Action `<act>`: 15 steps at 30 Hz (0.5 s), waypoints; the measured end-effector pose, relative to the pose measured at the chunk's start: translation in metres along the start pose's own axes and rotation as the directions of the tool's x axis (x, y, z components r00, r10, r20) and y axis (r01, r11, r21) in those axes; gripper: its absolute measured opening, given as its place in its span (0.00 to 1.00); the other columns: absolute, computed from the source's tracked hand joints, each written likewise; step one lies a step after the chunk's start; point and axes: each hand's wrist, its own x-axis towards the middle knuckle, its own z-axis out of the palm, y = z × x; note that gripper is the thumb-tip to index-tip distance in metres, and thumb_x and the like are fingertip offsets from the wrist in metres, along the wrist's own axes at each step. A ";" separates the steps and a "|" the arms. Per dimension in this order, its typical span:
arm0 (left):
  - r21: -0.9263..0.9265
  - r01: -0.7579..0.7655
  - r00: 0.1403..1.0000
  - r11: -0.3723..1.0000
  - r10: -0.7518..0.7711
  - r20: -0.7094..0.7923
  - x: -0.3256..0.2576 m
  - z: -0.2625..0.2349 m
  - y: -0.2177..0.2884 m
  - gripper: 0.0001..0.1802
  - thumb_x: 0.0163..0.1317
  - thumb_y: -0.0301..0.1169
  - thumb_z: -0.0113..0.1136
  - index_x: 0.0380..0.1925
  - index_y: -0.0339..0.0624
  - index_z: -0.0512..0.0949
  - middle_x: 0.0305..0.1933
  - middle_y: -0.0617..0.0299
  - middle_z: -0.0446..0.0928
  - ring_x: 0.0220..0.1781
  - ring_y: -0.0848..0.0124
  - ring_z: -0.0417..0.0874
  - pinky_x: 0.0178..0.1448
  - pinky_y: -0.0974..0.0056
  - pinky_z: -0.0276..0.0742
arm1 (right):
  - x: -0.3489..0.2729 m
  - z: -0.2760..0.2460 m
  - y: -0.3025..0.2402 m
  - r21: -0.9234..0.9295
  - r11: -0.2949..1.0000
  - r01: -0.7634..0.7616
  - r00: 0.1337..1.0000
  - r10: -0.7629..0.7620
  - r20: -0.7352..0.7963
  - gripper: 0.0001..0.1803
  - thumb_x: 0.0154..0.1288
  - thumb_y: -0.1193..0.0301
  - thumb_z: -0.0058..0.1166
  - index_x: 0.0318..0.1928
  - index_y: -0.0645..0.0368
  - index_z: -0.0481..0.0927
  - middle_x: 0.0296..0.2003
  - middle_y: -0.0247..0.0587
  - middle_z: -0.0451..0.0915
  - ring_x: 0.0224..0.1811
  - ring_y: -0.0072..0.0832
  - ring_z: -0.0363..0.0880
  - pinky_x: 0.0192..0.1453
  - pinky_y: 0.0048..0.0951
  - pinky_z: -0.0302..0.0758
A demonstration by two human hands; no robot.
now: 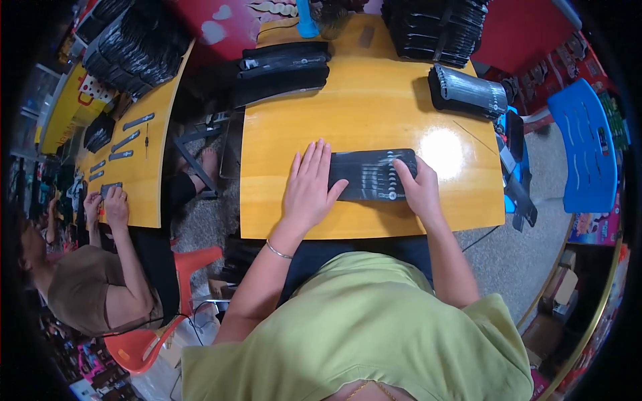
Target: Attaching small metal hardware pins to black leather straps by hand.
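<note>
A flat black packet [364,175] with a glossy surface and a column of pale printed marks lies near the front of the yellow wooden table [287,217]. My left hand [309,184] rests flat over its left end, fingers stretched out and thumb apart. At the other end, my right hand [420,187] grips the packet's right edge; the thumb presses on top and the remaining fingers are hidden below or beside it. What the packet contains cannot be seen.
Two black stacks [284,70] lie at the table's far left. A tall black pile [438,30] stands at the back, and a bundle of glossy packets [468,92] at the right. Right of the table is a blue chair [588,147]. A co-worker [100,287] sits at another table leftward.
</note>
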 end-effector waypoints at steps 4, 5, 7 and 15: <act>-0.036 0.013 0.997 0.999 -0.015 -0.071 -0.002 -0.003 -0.001 0.42 0.63 0.52 0.48 0.66 0.29 0.52 0.68 0.41 0.56 0.71 0.52 0.55 0.73 0.54 0.48 | -0.015 -0.002 -0.014 -0.130 0.962 0.241 0.969 -0.245 -0.015 0.15 0.61 0.64 0.59 0.36 0.66 0.78 0.23 0.50 0.79 0.22 0.39 0.79 0.28 0.31 0.73; -0.030 0.013 0.997 0.999 -0.015 -0.075 -0.003 -0.002 -0.003 0.42 0.63 0.52 0.48 0.66 0.29 0.52 0.68 0.41 0.56 0.71 0.52 0.55 0.73 0.54 0.48 | -0.020 -0.002 -0.017 -0.217 0.922 0.321 0.945 -0.327 0.010 0.15 0.59 0.64 0.60 0.36 0.65 0.78 0.20 0.50 0.78 0.20 0.42 0.77 0.25 0.33 0.72; -0.205 0.027 0.990 0.978 -0.055 -0.132 -0.006 0.001 -0.009 0.43 0.64 0.52 0.47 0.66 0.29 0.49 0.67 0.41 0.58 0.70 0.50 0.57 0.72 0.55 0.52 | -0.028 -0.001 -0.025 -0.266 0.883 0.387 0.918 -0.395 0.022 0.14 0.57 0.64 0.62 0.35 0.63 0.78 0.18 0.47 0.76 0.18 0.41 0.76 0.22 0.33 0.71; -0.533 0.013 0.976 0.846 -0.127 -0.179 -0.009 0.004 -0.010 0.35 0.67 0.43 0.45 0.66 0.31 0.50 0.63 0.40 0.63 0.64 0.51 0.65 0.67 0.56 0.59 | -0.059 -0.005 -0.046 -0.352 0.670 0.654 0.736 -0.671 0.088 0.12 0.50 0.69 0.66 0.36 0.54 0.81 0.16 0.37 0.75 0.15 0.30 0.74 0.20 0.29 0.68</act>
